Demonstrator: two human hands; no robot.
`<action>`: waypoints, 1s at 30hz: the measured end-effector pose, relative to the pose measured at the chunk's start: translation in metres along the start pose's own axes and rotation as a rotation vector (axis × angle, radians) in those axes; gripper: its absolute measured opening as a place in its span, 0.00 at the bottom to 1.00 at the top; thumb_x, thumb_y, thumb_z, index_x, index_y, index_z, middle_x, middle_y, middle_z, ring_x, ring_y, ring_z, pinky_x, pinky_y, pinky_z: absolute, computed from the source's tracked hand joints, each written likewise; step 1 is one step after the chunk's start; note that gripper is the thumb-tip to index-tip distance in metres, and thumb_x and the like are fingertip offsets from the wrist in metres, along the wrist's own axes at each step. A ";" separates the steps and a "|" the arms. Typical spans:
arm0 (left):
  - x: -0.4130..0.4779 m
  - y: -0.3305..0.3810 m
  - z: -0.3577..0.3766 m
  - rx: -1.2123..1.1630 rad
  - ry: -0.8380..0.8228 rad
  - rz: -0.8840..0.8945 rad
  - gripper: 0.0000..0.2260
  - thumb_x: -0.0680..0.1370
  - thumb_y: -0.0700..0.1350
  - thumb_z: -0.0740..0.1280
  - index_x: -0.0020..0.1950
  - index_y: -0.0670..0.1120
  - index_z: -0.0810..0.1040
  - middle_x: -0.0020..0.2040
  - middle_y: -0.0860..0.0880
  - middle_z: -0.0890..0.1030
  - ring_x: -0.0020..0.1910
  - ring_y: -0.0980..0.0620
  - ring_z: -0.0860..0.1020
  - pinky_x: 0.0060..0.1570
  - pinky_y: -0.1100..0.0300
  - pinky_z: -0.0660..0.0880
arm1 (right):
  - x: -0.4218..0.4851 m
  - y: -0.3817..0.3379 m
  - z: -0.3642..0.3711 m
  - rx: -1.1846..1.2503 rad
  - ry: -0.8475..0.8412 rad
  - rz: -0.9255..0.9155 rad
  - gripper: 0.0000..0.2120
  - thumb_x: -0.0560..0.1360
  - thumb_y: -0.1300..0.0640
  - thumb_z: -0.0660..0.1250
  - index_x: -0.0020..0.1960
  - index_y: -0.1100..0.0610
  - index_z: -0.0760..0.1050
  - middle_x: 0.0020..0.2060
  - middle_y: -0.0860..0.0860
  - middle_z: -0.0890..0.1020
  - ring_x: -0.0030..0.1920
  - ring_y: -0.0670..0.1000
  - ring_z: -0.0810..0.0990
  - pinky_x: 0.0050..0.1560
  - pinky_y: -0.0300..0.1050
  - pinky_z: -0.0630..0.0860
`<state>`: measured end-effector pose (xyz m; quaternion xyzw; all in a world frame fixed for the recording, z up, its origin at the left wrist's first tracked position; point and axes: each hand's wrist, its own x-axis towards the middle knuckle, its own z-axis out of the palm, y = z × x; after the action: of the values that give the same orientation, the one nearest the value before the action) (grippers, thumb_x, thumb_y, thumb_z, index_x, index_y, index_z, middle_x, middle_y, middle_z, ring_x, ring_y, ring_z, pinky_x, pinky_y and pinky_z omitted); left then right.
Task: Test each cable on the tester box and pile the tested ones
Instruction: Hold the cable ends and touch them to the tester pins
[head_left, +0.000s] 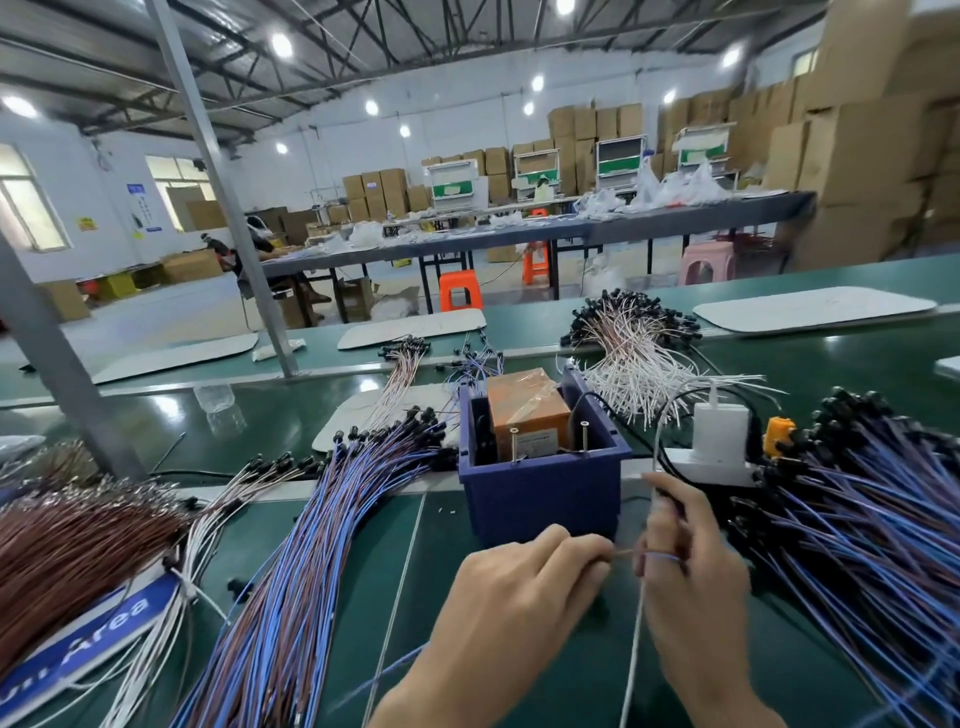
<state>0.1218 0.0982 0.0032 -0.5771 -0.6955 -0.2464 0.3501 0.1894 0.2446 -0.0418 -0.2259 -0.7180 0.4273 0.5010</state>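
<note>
The tester box (540, 499) is a blue plastic tub with an orange block and two upright metal pins inside, standing mid-table. Just in front of it my left hand (519, 587) pinches the end of a thin blue-and-brown cable (655, 556). My right hand (691, 566) holds the same cable, which loops round its fingers. A large fan of blue-and-brown cables (311, 545) lies to the left of the box. Another heap of such cables (878, 525) lies to the right.
A white power strip with a charger (719, 441) and an orange plug sits right of the box. White cables (634, 374) are piled behind it, brown wires (67, 551) at far left. A grey post (223, 197) rises behind. A white cord (636, 644) hangs by my right hand.
</note>
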 end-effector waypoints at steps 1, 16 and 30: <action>-0.004 -0.004 0.004 0.037 0.009 -0.013 0.13 0.85 0.48 0.59 0.53 0.48 0.84 0.39 0.54 0.78 0.30 0.54 0.72 0.30 0.61 0.72 | 0.004 0.002 -0.001 0.150 0.046 0.096 0.11 0.83 0.50 0.56 0.59 0.37 0.73 0.27 0.46 0.78 0.27 0.44 0.74 0.29 0.39 0.71; -0.033 -0.018 0.034 0.079 0.160 -0.170 0.05 0.81 0.47 0.66 0.51 0.52 0.82 0.48 0.53 0.81 0.47 0.53 0.75 0.52 0.59 0.70 | 0.000 -0.007 0.028 0.929 -0.352 0.611 0.14 0.83 0.60 0.56 0.59 0.56 0.80 0.18 0.48 0.61 0.16 0.44 0.57 0.18 0.33 0.57; -0.035 -0.019 0.032 0.040 0.210 -0.147 0.10 0.81 0.46 0.65 0.48 0.45 0.85 0.47 0.52 0.83 0.48 0.55 0.78 0.48 0.59 0.73 | -0.011 -0.002 0.032 0.579 -0.578 0.308 0.14 0.74 0.56 0.66 0.53 0.43 0.85 0.51 0.50 0.87 0.49 0.45 0.86 0.48 0.33 0.79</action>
<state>0.0999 0.0956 -0.0428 -0.4883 -0.7002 -0.3165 0.4136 0.1648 0.2227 -0.0503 -0.0517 -0.6372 0.7262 0.2527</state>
